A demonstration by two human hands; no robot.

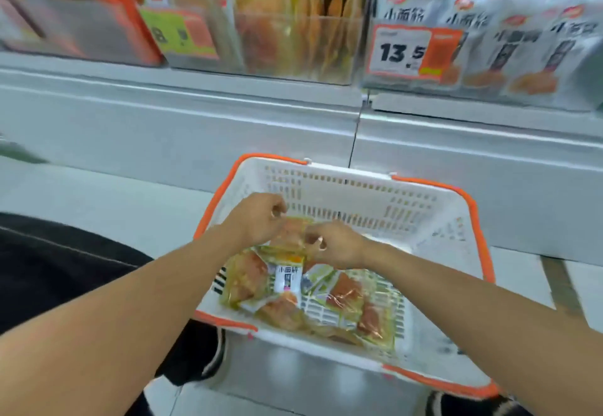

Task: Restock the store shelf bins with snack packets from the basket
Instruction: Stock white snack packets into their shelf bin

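Shelf bins [293,40] with snack packets stand above a grey ledge, and the white basket [359,187] sits on the floor below. You are at the pick-up step. Your left hand [261,220] and right hand [336,246] both pinch one clear snack packet [293,231] over the heap in the basket. Next, I think, you must lift it to the matching bin.

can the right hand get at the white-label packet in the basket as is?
Probably yes. The white-label packet lies face up on the pile, uncovered, just below the right hand. But that hand and the left hand both pinch a clear packet, so it must let go first.
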